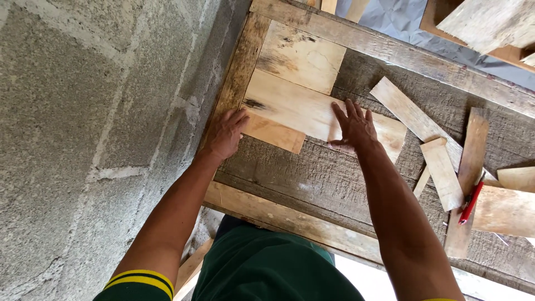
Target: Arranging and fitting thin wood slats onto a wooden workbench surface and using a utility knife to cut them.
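Note:
My left hand [227, 134] rests flat against the left end of a small light plywood piece [274, 132], at the inner edge of a wooden frame [239, 69]. My right hand [353, 127] lies palm down, fingers spread, on a longer plywood board [301, 108] that sits above the small piece. Another squarish plywood panel [301, 56] fills the frame's upper left corner. All three pieces lie on a rough grey board [317, 173] inside the frame.
Several loose wood offcuts [440, 173] lie at the right, with a red pen or knife [471, 203] among them. A grey block wall [95, 122] stands close on the left. More planks [490, 22] lie beyond the frame's far rail.

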